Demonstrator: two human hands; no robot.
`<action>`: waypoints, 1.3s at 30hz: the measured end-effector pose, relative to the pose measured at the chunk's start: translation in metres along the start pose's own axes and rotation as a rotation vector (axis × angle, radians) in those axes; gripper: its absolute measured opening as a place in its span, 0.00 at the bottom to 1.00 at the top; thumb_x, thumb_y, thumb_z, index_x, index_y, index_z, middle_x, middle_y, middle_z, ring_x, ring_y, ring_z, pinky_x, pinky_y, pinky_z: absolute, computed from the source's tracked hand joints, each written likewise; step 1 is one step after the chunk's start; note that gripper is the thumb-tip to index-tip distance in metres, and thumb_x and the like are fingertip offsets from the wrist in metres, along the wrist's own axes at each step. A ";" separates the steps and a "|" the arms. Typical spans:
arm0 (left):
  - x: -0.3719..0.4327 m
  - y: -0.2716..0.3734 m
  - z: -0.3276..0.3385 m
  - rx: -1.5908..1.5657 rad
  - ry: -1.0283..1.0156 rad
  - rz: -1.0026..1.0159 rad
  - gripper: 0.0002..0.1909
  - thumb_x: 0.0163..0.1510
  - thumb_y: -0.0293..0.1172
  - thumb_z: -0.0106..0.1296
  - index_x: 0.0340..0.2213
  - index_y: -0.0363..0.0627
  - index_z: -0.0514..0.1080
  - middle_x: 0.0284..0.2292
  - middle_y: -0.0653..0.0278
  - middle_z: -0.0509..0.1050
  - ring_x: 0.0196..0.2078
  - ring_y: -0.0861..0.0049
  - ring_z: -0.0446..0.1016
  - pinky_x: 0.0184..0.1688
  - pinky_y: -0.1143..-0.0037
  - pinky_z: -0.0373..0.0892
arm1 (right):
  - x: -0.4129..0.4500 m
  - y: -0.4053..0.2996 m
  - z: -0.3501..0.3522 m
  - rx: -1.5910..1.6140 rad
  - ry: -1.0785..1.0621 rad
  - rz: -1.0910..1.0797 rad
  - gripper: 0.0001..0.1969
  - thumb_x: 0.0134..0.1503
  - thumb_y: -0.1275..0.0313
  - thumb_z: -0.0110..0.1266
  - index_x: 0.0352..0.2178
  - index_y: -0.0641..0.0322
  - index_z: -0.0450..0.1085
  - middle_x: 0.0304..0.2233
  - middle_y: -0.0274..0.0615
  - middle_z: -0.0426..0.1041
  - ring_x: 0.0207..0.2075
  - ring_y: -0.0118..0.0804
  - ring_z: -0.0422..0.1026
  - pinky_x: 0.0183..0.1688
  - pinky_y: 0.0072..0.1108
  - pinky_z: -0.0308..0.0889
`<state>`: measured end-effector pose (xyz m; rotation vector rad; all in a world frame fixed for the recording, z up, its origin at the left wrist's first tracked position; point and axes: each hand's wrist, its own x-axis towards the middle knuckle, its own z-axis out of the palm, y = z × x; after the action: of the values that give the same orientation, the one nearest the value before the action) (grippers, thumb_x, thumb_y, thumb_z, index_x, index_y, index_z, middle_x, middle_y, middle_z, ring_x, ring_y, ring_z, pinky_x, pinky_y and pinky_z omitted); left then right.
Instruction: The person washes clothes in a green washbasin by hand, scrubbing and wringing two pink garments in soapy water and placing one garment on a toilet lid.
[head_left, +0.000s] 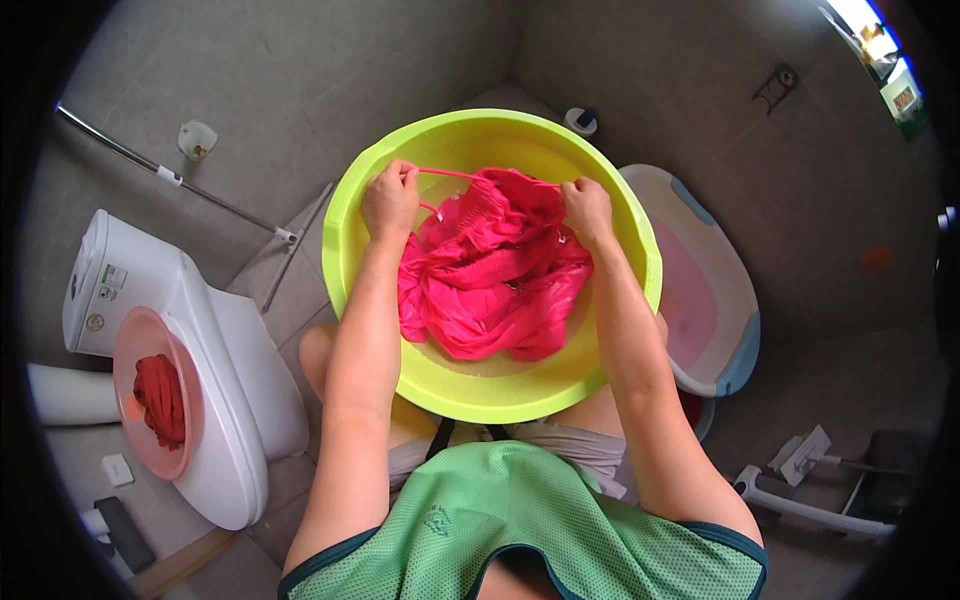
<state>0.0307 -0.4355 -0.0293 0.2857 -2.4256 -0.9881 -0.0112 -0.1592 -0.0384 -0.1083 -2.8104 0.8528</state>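
A wet, bright pink garment (487, 270) lies bunched in a large yellow-green plastic basin (502, 409), with some water around it. At the basin's upper left, my left hand (391, 201) is closed on a thin pink drawstring (446, 173), which runs taut to the gathered top of the garment. My right hand (587, 210) grips the garment's edge or the same cord at the upper right; its fingertips are partly hidden. A loose cord end hangs beside my left hand.
A white and blue tub (739, 300) with pinkish liquid stands right of the basin. On the left, a pink basin (122, 405) holding dark red cloth (160, 401) rests on a white toilet (225, 442). A long-handled squeegee (289, 255) leans behind it. A mop (810, 454) lies at the lower right.
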 end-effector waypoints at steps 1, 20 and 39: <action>-0.001 0.001 0.000 -0.042 -0.025 -0.066 0.07 0.49 0.32 0.48 0.26 0.42 0.70 0.23 0.60 0.74 0.27 0.66 0.73 0.28 0.69 0.66 | 0.001 -0.002 -0.004 0.391 -0.151 0.133 0.16 0.48 0.64 0.44 0.24 0.70 0.68 0.25 0.52 0.73 0.29 0.50 0.71 0.36 0.34 0.66; -0.015 0.057 -0.011 -1.131 -0.682 -0.079 0.08 0.52 0.25 0.47 0.33 0.35 0.71 0.29 0.66 0.73 0.32 0.86 0.68 0.38 0.83 0.65 | -0.038 -0.069 -0.019 0.890 -0.821 -0.161 0.31 0.45 0.76 0.50 0.53 0.64 0.53 0.43 0.39 0.63 0.42 0.28 0.63 0.48 0.18 0.56; -0.020 0.031 0.027 -0.346 -0.222 0.081 0.10 0.46 0.32 0.52 0.31 0.39 0.72 0.29 0.63 0.74 0.29 0.80 0.72 0.34 0.82 0.67 | -0.031 -0.053 -0.005 0.883 -0.876 -0.141 0.08 0.55 0.69 0.44 0.26 0.63 0.65 0.19 0.29 0.62 0.21 0.21 0.58 0.24 0.14 0.54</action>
<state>0.0333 -0.3899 -0.0314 -0.0451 -2.3779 -1.4400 0.0197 -0.2047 -0.0105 0.7422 -2.6730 2.4427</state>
